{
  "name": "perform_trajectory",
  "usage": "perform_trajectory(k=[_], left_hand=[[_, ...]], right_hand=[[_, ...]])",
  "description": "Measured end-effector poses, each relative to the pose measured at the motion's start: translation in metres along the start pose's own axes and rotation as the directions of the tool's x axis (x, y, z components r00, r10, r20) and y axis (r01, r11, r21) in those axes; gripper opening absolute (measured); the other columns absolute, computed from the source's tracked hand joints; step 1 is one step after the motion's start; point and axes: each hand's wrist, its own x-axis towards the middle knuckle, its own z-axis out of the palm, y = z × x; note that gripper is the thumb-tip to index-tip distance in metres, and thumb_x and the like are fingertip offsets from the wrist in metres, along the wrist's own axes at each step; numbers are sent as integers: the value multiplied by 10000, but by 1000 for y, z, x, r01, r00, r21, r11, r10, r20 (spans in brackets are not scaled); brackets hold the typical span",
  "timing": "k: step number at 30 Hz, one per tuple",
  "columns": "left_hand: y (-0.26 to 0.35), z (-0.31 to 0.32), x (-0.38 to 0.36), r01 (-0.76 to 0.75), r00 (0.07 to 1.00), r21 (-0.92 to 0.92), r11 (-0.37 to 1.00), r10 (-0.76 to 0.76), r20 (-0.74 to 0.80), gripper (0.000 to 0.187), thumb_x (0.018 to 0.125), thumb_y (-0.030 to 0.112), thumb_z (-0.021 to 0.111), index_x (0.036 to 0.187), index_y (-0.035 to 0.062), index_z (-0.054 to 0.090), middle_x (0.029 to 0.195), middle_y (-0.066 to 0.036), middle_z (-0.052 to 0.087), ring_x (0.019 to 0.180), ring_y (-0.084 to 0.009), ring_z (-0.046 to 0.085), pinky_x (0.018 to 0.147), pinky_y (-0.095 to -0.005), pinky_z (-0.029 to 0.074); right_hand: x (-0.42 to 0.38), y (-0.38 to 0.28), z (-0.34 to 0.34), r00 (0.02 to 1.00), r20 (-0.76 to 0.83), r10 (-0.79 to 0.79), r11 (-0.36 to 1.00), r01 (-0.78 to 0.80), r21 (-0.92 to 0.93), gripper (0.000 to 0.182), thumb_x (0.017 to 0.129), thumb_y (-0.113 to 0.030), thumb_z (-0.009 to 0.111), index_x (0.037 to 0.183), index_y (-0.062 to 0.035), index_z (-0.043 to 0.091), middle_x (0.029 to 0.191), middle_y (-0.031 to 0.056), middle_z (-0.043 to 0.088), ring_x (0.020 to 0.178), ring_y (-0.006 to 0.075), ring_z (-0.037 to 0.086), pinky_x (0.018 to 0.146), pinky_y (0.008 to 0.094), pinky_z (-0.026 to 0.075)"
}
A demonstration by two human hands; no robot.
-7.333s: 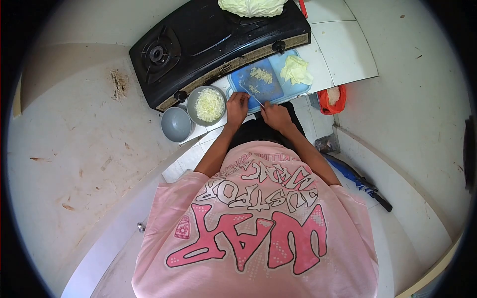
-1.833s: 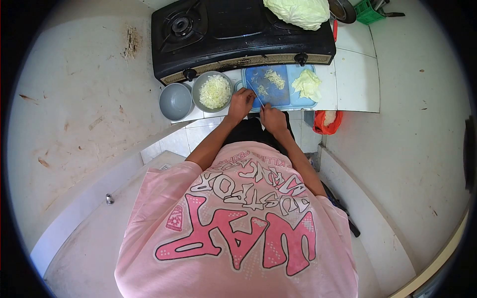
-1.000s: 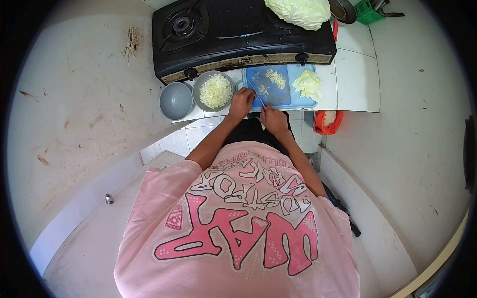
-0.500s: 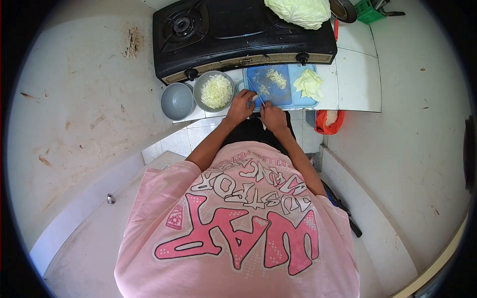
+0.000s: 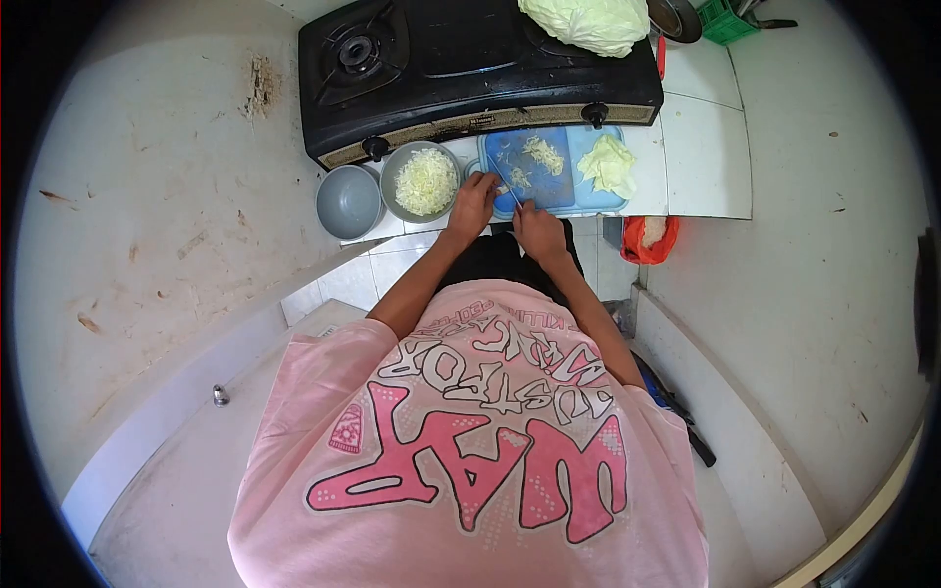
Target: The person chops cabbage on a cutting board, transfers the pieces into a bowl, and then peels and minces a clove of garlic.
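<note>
My right hand (image 5: 538,229) is closed round the handle of a knife (image 5: 509,183), whose thin blade slants up and left over the blue cutting board (image 5: 549,188). At the board's near left corner, my left hand (image 5: 475,204) has its fingers curled beside the blade, pinching a small pale piece of cabbage (image 5: 502,190) that is mostly hidden. Shredded cabbage (image 5: 543,156) lies in small heaps on the board beyond the knife. A flat cabbage leaf (image 5: 608,167) rests at the board's right end.
Left of the board stand a grey bowl of chopped cabbage (image 5: 426,181) and another grey bowl (image 5: 350,203). Behind is a black gas stove (image 5: 470,59) with a large cabbage (image 5: 588,22) on top. A red bag (image 5: 650,240) sits below the counter's right front edge.
My left fingers have shifted slightly over the cabbage piece, so less of it shows beside the blade. My right hand stays on the knife in nearly the same place.
</note>
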Motion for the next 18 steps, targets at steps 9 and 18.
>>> perform_trajectory(k=[9, 18], left_hand=[[-2, 1, -6, -66, 998, 112, 992, 67, -9, 100, 869, -12, 667, 955, -9, 718, 945, -198, 663, 842, -373, 680, 754, -454, 550], [3, 6, 0, -28, 999, 140, 990, 30, -12, 95, 859, 60, 735, 910, -19, 728, 885, -176, 661, 773, -334, 681, 695, -429, 550]], right_hand=[[0, 0, 2, 1000, -3, -5, 1000, 5, 1, 336, 1012, -314, 540, 917, 6, 580, 672, 252, 668, 639, 431, 696, 593, 519, 575], [0, 2, 1, 1000, 3, -13, 1000, 13, 2, 329, 1010, -314, 540, 933, 3, 581, 671, 246, 668, 635, 433, 692, 587, 520, 571]])
